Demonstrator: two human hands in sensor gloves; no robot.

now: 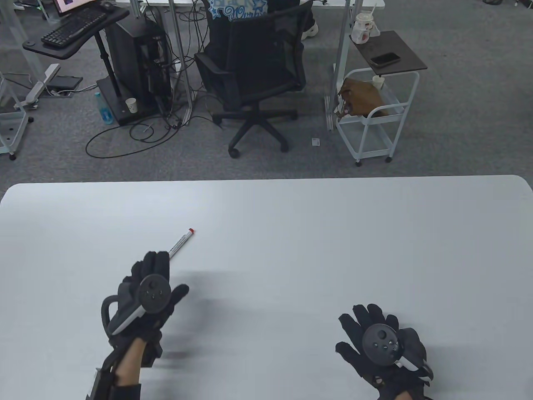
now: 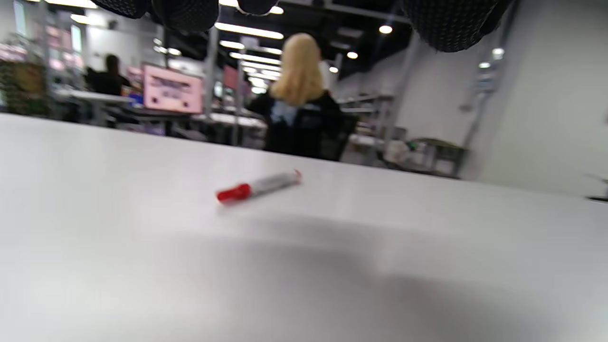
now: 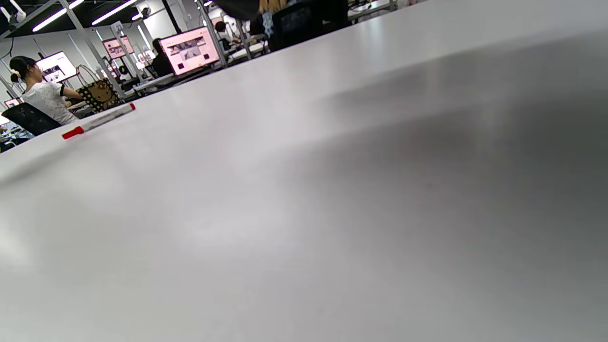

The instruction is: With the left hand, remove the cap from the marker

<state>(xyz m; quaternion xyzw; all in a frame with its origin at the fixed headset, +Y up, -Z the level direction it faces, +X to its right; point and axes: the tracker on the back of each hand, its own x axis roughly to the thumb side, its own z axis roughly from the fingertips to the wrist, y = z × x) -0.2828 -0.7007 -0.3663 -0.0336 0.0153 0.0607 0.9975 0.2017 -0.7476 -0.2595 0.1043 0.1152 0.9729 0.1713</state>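
Currently the marker [image 1: 180,241] lies diagonally on the table [image 1: 333,233], red cap [image 2: 233,193] nearest the empty, loosely spread left hand [image 1: 146,291]; right hand [image 1: 381,343] rests flat, well apart.

smooth matt table [image 1: 291,233]; glossy plastic marker [image 2: 259,186].
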